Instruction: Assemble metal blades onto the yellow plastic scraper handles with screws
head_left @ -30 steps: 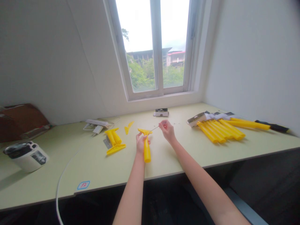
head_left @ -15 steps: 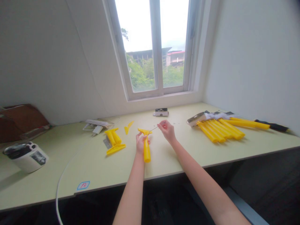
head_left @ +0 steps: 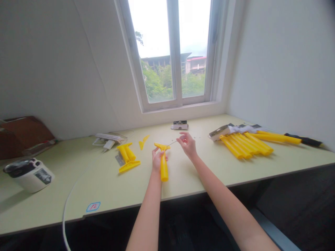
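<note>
My left hand is closed around a yellow T-shaped scraper, its tubular handle pointing towards me and its wide head facing away. Pinched in the fingers of my right hand is a thin metal rod-like tool. The rod slants down to the left, and its tip meets the right part of the scraper head. Whether the tip sits inside a screw is too small to tell. Left of my hands lie more yellow scraper parts with a grey blade, and a small yellow piece.
Several packaged yellow scrapers lie at the right, beside a black-gripped tool. A small box sits below the window. Tiny parts lie behind my right hand. A power strip, white cable and mug occupy the left.
My right hand's fingers have shifted and opened slightly around the rod, whose tip stays at the scraper head. My left hand and the scraper have barely moved.
</note>
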Motion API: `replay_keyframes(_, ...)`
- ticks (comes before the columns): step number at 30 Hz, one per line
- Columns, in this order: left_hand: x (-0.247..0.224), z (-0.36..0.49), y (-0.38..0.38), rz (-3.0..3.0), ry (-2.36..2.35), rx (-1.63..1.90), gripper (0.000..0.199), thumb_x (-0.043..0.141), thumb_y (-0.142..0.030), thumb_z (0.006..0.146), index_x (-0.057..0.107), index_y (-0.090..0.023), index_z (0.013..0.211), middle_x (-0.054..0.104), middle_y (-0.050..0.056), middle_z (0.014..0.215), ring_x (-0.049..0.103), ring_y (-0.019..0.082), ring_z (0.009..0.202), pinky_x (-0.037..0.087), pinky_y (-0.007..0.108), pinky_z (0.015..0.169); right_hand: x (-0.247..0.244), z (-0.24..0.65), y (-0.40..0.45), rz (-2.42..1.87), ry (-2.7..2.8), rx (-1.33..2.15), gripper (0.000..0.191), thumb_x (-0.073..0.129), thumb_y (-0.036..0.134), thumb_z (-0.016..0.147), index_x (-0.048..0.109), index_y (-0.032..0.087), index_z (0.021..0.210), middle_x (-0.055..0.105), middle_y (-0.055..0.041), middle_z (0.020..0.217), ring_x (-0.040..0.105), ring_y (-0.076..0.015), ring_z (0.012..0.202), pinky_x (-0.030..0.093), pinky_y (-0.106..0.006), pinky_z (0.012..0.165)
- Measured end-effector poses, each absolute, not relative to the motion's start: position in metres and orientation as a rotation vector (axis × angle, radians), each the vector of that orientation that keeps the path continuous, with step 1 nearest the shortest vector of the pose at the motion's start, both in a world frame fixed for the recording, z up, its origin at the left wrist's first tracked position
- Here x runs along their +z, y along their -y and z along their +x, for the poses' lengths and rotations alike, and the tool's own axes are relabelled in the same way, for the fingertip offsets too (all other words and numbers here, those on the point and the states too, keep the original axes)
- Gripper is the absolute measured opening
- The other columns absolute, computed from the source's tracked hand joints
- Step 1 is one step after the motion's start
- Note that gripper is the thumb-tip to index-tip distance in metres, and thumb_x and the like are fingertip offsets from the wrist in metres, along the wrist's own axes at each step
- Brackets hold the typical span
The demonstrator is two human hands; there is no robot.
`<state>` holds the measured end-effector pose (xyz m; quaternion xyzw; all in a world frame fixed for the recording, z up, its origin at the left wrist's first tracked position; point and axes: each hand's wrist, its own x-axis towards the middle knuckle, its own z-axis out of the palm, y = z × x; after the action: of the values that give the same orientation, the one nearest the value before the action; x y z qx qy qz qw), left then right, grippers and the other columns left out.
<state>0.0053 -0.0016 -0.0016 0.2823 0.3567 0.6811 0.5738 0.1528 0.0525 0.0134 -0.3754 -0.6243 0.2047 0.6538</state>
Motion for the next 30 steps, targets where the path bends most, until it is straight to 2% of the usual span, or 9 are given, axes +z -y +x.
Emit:
replay_keyframes(5,-0.0003,0.0061,0.0022,0.659,-0.824,1.594,0.045,0.057,-0.011,0.06,0.032,-0.023,0.096,0.056,-0.001,0.068,0.046,0.008,0.04,0.033,0.02,0.042,0.0128,0.1532,-0.0544,-0.847,1.458,0.461,0.016,0.053,0.032,0.075,0.054,0.018,0.085,0.06,-0.0035,0.074,0.059,-0.0154,0.065,0.046,-0.028,0.06)
replay_keyframes(11,0.0021,0.0078,0.0044,0.638,-0.824,1.601,0.044,0.055,-0.009,0.061,0.033,-0.022,0.096,0.057,-0.001,0.07,0.046,0.007,0.04,0.033,0.02,0.042,0.0131,0.1531,-0.0545,-0.834,1.477,0.423,0.013,0.052,0.03,0.077,0.051,0.019,0.082,0.059,-0.0034,0.074,0.059,-0.0156,0.065,0.045,-0.028,0.06)
replay_keyframes(18,0.0038,0.0081,0.0057,0.644,-0.828,1.592,0.044,0.056,-0.01,0.061,0.033,-0.023,0.096,0.055,-0.002,0.067,0.046,0.007,0.04,0.033,0.02,0.042,0.0144,0.1531,-0.0527,-0.851,1.486,0.425,0.017,0.05,0.034,0.078,0.051,0.018,0.084,0.06,-0.0034,0.074,0.059,-0.016,0.065,0.044,-0.028,0.06)
replay_keyframes(24,0.0028,0.0079,0.0053,0.674,-0.828,1.578,0.046,0.056,-0.011,0.061,0.031,-0.023,0.097,0.056,-0.001,0.07,0.046,0.007,0.041,0.032,0.02,0.042,0.0166,0.1569,-0.051,-0.854,1.486,0.397,0.028,0.029,0.035,0.088,0.052,0.019,0.089,0.061,-0.0032,0.072,0.057,-0.0178,0.074,0.041,-0.031,0.07)
replay_keyframes(30,0.0032,0.0078,0.0059,0.683,-0.84,1.572,0.046,0.055,-0.011,0.06,0.031,-0.023,0.097,0.054,-0.002,0.069,0.046,0.007,0.04,0.033,0.021,0.042,0.0153,0.1592,-0.0537,-0.876,1.499,0.339,0.028,0.029,0.035,0.089,0.05,0.019,0.079,0.059,-0.0032,0.07,0.055,-0.0176,0.071,0.04,-0.03,0.068)
